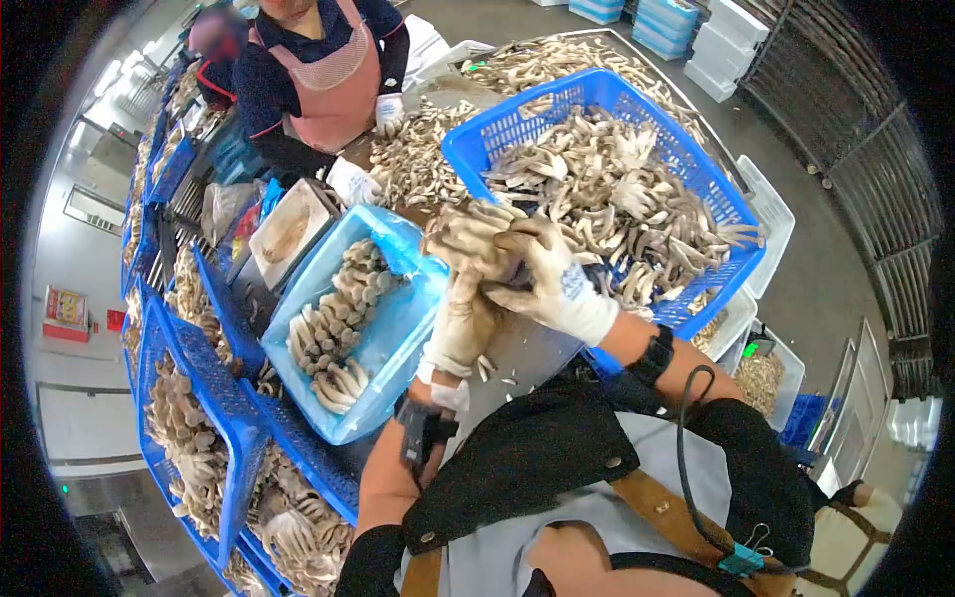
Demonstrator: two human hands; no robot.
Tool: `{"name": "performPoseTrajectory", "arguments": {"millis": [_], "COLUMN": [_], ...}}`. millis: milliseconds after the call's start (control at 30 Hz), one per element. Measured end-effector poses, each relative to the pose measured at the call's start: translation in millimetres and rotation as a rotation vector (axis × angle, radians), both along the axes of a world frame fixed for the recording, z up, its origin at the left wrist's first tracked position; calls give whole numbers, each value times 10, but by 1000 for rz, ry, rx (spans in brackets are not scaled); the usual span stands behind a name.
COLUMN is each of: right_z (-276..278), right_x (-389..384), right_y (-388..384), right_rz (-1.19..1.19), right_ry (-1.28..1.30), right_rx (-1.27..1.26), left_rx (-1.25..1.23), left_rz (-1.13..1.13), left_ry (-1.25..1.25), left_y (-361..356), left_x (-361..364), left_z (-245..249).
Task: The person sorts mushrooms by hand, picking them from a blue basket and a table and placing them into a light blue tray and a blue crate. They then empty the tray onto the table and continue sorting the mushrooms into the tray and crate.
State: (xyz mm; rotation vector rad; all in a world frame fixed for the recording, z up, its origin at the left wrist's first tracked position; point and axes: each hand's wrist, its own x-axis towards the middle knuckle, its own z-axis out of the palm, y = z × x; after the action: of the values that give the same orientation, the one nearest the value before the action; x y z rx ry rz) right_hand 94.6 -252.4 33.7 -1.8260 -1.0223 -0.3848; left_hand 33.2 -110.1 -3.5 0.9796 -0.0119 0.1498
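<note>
Both of my hands wear white gloves, stained at the fingers. A bunch of oyster mushrooms (pixel 470 237) is gripped between them, over the table. My left hand (pixel 460 323) holds it from below, fingers wrapped round it and partly hidden. From the side, my right hand (pixel 547 279) closes on the same bunch, its fingers bent over it. Just left of my hands is a blue-lined tray (pixel 423 333) with rows of mushrooms (pixel 343 308) laid along it. On the right, close to my right hand, a blue perforated basket (pixel 731 214) holds a heap of loose mushrooms (pixel 617 179).
A co-worker in a pink apron (pixel 323 75) stands across the table, gloved hands near a mushroom pile (pixel 423 149). Blue baskets of mushrooms (pixel 189 438) stand at the left. A white crate (pixel 771 219) is beyond the right basket. Mushroom scraps (pixel 485 368) lie before me.
</note>
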Motion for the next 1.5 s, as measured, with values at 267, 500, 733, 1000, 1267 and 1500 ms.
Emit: {"name": "performPoseTrajectory", "arguments": {"millis": [267,500,733,1000,1267,1500], "right_z": [-287,-530,-570,-1015,-532,-669], "right_x": [-177,-118,171,36,-40,-407], "right_y": [328,-79,350,156,108,627], "right_rz": [1,-175,145,454,-52,414], "right_ry": [-224,322,967,1240,400,1097], "right_rx": [-28,-283,144,478,-271,689], "left_rx": [-213,-168,40,-258,-191,708], "left_rz": [-59,-77,-159,-145,-183,-53], "left_ry": [53,79,119,185,116,151], "left_y": [215,629,678,782,926,529], "left_x": [-128,-156,-278,-628,-566,-370], "left_z": [6,-445,-523,-834,-732,129]}}
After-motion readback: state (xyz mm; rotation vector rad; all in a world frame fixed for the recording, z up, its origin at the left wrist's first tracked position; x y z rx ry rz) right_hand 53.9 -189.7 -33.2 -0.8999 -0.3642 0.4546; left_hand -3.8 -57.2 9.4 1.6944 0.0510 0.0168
